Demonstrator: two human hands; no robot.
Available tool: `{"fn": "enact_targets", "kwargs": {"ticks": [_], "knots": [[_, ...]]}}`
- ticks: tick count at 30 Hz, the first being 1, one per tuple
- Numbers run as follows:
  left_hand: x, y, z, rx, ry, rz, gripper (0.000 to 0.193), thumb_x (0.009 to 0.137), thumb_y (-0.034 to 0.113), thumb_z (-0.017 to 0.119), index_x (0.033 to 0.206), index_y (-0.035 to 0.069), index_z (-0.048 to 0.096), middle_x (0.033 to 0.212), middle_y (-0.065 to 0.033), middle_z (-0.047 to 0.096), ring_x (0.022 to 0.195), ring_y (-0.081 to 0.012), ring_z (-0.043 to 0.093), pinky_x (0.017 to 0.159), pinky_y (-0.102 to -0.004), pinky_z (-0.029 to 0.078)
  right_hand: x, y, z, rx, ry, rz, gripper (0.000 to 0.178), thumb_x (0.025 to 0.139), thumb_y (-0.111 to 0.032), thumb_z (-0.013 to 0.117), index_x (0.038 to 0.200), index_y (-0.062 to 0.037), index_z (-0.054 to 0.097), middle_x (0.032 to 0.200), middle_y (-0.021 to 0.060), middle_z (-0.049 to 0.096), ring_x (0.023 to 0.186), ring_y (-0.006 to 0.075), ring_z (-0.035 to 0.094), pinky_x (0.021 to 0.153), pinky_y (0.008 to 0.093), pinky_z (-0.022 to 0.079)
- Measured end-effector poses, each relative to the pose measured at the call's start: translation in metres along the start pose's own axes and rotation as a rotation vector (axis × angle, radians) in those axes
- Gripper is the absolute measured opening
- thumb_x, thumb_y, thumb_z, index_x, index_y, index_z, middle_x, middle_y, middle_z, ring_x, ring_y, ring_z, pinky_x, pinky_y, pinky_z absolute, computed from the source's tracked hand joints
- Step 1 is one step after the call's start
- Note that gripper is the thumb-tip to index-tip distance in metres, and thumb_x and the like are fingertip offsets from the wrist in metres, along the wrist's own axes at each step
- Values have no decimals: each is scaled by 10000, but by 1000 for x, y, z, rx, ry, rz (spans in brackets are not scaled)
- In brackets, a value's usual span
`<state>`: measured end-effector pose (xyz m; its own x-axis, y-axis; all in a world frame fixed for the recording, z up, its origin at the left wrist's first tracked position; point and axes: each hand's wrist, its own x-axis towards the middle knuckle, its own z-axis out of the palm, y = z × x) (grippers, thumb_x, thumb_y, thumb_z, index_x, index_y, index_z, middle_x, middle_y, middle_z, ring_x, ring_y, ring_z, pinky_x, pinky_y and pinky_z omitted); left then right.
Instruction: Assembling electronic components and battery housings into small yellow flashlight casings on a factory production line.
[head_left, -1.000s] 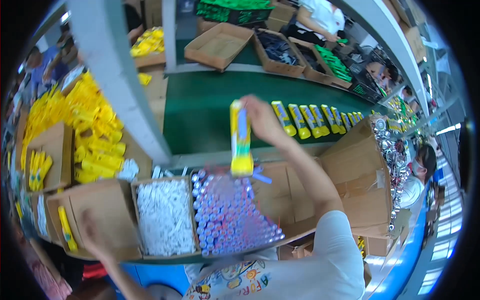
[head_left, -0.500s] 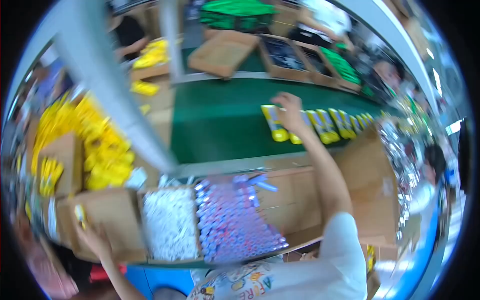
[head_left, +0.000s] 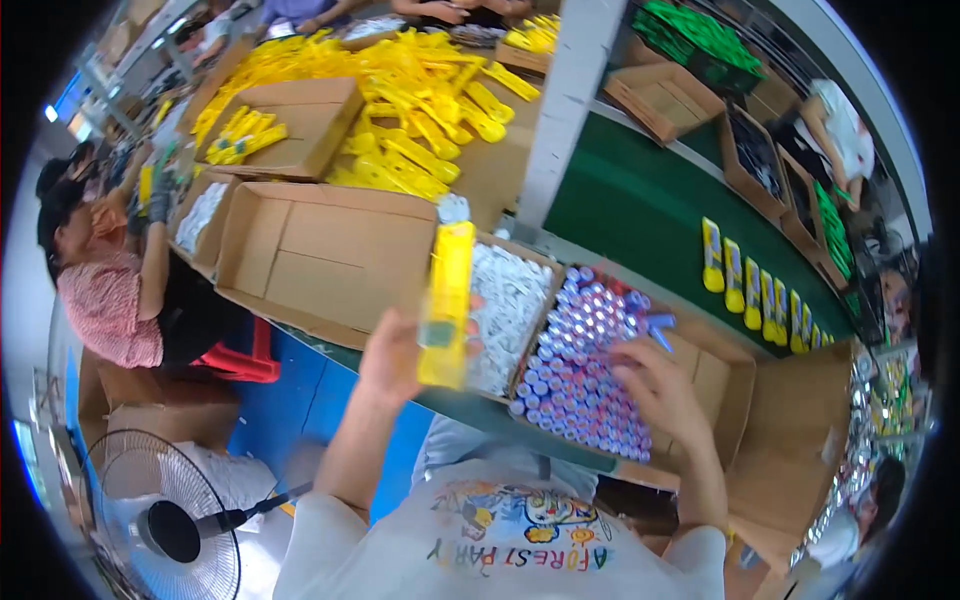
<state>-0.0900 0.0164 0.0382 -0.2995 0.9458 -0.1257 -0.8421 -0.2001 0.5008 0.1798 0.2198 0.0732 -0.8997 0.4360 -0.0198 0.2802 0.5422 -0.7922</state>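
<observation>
My left hand [head_left: 392, 357] is closed round a long yellow plastic piece [head_left: 450, 295], held upright and smeared by motion, with a dark greenish patch low on it. Behind it stands a box of small white parts [head_left: 507, 290]. My right hand [head_left: 655, 385] reaches over many purple cylinders [head_left: 585, 400] with pale round ends, which look like batteries. Its fingers are bent and drawn together at the pile; what they grip, if anything, is hidden. Close to these fingertips, some blue pieces [head_left: 660, 325] lie on the cylinders.
A bare-bottomed carton [head_left: 330, 245] lies left of my left hand. Behind it is a heap of yellow pieces [head_left: 410, 100]. Yellow-and-grey pieces [head_left: 733, 275] line the green belt [head_left: 640, 190]. A seated co-worker [head_left: 115, 290] and a fan [head_left: 165, 525] are at left.
The view has swung left. My right hand has come back from the row on the belt to the purple cylinders. My left hand has moved from the left carton toward the middle.
</observation>
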Motion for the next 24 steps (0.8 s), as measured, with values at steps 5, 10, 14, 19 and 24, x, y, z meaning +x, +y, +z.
{"fn": "enact_targets", "kwargs": {"ticks": [5, 10, 14, 19, 24], "knots": [[6, -56, 48, 137, 117, -176, 558, 873, 142, 501, 1405, 107, 337, 1276, -136, 512, 1124, -267, 538, 938, -446, 484, 31, -49, 45, -474, 364, -404, 368, 841, -95, 662, 1199, -66, 586, 1164, 117, 592, 1149, 264, 529, 879, 365, 481], [9, -77, 55, 164, 169, -55, 659, 793, -25, 457, 1412, 119, 283, 1262, -137, 504, 1126, -271, 540, 963, -425, 485, 27, -27, 40, 178, -66, -398, 153, 882, -76, 627, 1026, -24, 641, 1044, 102, 648, 926, 159, 629, 766, 275, 487], [-1, -98, 60, 637, 96, 92, 729, 750, -43, 419, 1431, 78, 188, 1215, -133, 499, 1126, -256, 525, 998, -389, 436, 29, -47, 43, 654, 52, 22, 49, 869, -36, 625, 899, -17, 660, 823, 20, 630, 695, 39, 581, 543, 215, 433], [2, -110, 46, 742, -43, 169, 512, 922, 177, 374, 1387, 7, 244, 1155, -113, 456, 1008, -175, 505, 873, -305, 431, 12, -39, 71, 41, 422, -205, 139, 760, -72, 710, 732, -35, 579, 660, 39, 558, 525, 113, 543, 461, 257, 427], [6, -120, 47, 722, -14, 98, 431, 971, 84, 333, 1393, 29, 266, 1171, -95, 483, 1070, -171, 492, 947, -303, 400, -10, -26, 90, -429, 610, -391, 170, 690, -75, 741, 743, -75, 580, 691, 49, 548, 604, 199, 584, 482, 281, 463]]}}
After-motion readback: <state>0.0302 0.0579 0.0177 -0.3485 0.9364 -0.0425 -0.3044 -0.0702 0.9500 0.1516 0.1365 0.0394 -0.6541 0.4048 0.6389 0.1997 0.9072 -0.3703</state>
